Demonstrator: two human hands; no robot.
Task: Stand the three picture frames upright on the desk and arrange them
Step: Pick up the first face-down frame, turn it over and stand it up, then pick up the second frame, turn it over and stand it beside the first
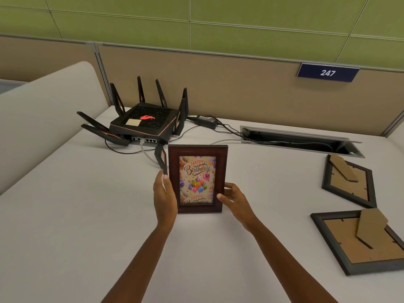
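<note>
Both hands clamp the brown birthday frame (197,179) upright at desk (87,215) centre, left hand (164,193) flat on one edge, right hand (235,199) pinching the other, likely steadying it onto its stand, while two dark frames (348,182) (363,240) lie face-down at three and four o'clock, the router (143,123) at eleven.

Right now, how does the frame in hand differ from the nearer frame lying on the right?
The birthday frame stands upright, picture side toward the camera; the nearer dark frame lies flat, face down, with its cardboard back and stand showing. The birthday frame's moulding is reddish-brown; the nearer dark frame's is black-grey. The left hand and right hand hold the birthday frame at its sides; nothing touches the nearer dark frame. Both are rectangular frames on the white desk.
</note>
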